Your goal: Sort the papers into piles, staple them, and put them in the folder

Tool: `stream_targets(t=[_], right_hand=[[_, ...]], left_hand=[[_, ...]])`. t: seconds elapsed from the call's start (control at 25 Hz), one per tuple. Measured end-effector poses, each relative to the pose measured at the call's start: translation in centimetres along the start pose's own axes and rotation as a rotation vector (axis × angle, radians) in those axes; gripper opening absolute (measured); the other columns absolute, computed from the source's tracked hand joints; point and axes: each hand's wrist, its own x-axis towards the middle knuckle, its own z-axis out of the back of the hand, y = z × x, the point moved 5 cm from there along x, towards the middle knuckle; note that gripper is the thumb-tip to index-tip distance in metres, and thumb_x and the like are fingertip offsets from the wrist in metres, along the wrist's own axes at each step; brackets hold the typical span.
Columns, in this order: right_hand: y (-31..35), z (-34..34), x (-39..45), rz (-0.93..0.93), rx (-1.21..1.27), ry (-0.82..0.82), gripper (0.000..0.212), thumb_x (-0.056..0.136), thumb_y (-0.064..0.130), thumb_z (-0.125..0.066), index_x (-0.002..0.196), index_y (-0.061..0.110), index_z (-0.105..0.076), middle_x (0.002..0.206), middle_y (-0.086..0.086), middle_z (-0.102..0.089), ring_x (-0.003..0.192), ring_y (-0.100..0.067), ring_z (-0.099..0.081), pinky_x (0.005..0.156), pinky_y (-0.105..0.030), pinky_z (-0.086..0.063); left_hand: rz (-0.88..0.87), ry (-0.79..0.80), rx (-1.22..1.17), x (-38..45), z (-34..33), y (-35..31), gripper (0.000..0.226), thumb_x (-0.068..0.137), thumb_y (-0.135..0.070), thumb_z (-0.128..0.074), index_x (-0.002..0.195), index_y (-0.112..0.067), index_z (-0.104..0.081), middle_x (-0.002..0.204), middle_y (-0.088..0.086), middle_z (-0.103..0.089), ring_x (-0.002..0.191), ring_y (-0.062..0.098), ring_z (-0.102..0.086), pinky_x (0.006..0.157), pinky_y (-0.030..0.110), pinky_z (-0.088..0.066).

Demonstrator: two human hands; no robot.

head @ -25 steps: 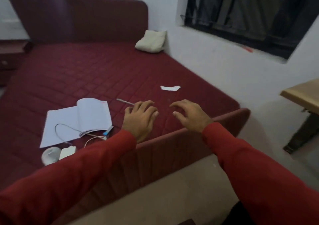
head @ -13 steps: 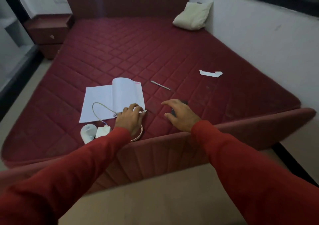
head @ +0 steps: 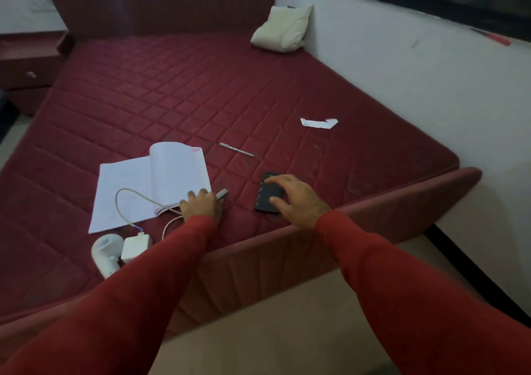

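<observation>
Both hands have dropped from hovering over the bed edge onto the mattress (head: 201, 92) — and they've landed on two different things. My left hand (head: 201, 205) sits at the near corner of the open booklet of papers (head: 149, 185), fingers curled down over a small grey object (head: 221, 193) that pokes out past my knuckles; I judge it to be the stapler, though too little shows to be sure, and I can't tell whether I'm really gripping it. My right hand (head: 296, 199) spreads over a dark phone-like slab (head: 268, 195), fingers straight and resting on it, thumb at its near edge — touching, not lifting.

Papers lie just beyond and left of my left hand, a white cable (head: 129, 195) looped across them to a charger block (head: 135, 246) beside a white device (head: 105, 249). A pen (head: 235, 149) lies beyond, between the hands; a torn paper scrap (head: 319, 122) is well past my right. No folder shows.

So sorting hasn't begun — I'm probably clearing or gathering tools first.
</observation>
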Motion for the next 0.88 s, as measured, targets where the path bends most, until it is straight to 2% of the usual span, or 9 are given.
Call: stream_targets(t=[0.12,0.2,0.36,0.44,0.56,0.64,0.72,0.8,0.88], right_hand=[[-0.7,2.2,-0.8,-0.017,-0.033,-0.022,0.051,0.094,0.017,-0.061,0.142,0.019,-0.047,0.144,-0.003,-0.046,0.133,-0.018,-0.045,0.114,-0.031,-0.034],[-1.2,5.3,-1.9,-0.029,-0.068,-0.069,0.062,0.093,0.016,-0.062,0.149,0.020,-0.037,0.150,-0.003,-0.039,0.137,-0.018,-0.040,0.115,-0.031,-0.033],[-2.7,15.0,-5.6,-0.081,-0.151,-0.257,0.077,0.092,0.018,-0.062,0.157,0.016,-0.020,0.161,-0.004,-0.024,0.149,-0.015,-0.022,0.120,-0.031,-0.024],[-3.2,21.2,-8.4,-0.117,-0.242,-0.374,0.073,0.094,0.020,-0.060,0.156,0.015,-0.023,0.161,-0.004,-0.027,0.149,-0.015,-0.022,0.121,-0.031,-0.022],[-2.2,29.7,-13.0,-0.118,-0.360,-0.469,0.051,0.096,0.024,-0.059,0.144,0.012,-0.048,0.145,-0.008,-0.053,0.135,-0.023,-0.047,0.115,-0.033,-0.032],[-0.9,34.7,-16.7,-0.126,-0.391,-0.505,0.036,0.097,0.025,-0.060,0.130,0.013,-0.062,0.125,-0.006,-0.067,0.116,-0.022,-0.058,0.104,-0.036,-0.042],[-0.5,39.3,-21.4,-0.175,-0.413,-0.558,0.021,0.095,0.025,-0.062,0.112,0.015,-0.070,0.103,-0.004,-0.070,0.096,-0.020,-0.060,0.090,-0.037,-0.048],[-0.9,43.6,-27.0,-0.250,-0.415,-0.622,0.012,0.095,0.025,-0.062,0.099,0.017,-0.071,0.092,-0.002,-0.068,0.086,-0.019,-0.059,0.080,-0.036,-0.049],[-1.9,47.0,-32.5,-0.334,-0.409,-0.661,0.012,0.096,0.021,-0.060,0.096,0.015,-0.070,0.085,-0.001,-0.066,0.080,-0.020,-0.058,0.073,-0.033,-0.045]], left_hand=[[-0.150,-0.063,-0.171,-0.5,5.3,-5.2,0.035,0.096,-0.051,-0.048,0.110,-0.023,-0.065,0.108,0.008,-0.070,0.107,0.033,-0.062,0.088,0.044,-0.042],[-0.333,-0.140,-0.279,-1.6,10.1,-10.3,0.030,0.094,-0.049,-0.052,0.104,-0.024,-0.065,0.101,0.005,-0.071,0.101,0.032,-0.065,0.085,0.043,-0.044],[-0.588,-0.319,-0.492,-5.9,19.7,-19.7,0.026,0.091,-0.049,-0.058,0.108,-0.031,-0.068,0.101,-0.006,-0.071,0.095,0.023,-0.067,0.075,0.037,-0.051],[-0.681,-0.320,-0.675,-8.4,24.0,-23.9,0.032,0.087,-0.053,-0.061,0.112,-0.034,-0.068,0.104,-0.008,-0.072,0.097,0.021,-0.068,0.077,0.039,-0.055],[-0.891,-0.341,-0.996,-12.7,30.5,-29.0,0.029,0.082,-0.046,-0.073,0.103,-0.027,-0.067,0.092,-0.007,-0.074,0.082,0.012,-0.069,0.074,0.033,-0.056],[-0.986,-0.312,-1.141,-15.9,34.4,-32.4,0.029,0.080,-0.033,-0.081,0.101,-0.019,-0.065,0.085,-0.004,-0.071,0.073,0.004,-0.065,0.069,0.016,-0.051],[-1.072,-0.255,-1.213,-19.5,37.7,-36.7,0.030,0.080,-0.029,-0.082,0.101,-0.018,-0.063,0.083,-0.005,-0.068,0.072,0.001,-0.062,0.065,0.007,-0.044],[-1.166,-0.164,-1.270,-23.2,40.5,-41.6,0.030,0.080,-0.024,-0.082,0.103,-0.021,-0.063,0.087,-0.007,-0.069,0.075,0.001,-0.063,0.068,0.011,-0.048],[-1.232,0.036,-1.404,-26.8,42.3,-46.4,0.031,0.081,-0.013,-0.081,0.106,-0.019,-0.064,0.091,-0.003,-0.071,0.074,0.006,-0.065,0.067,0.022,-0.054]])
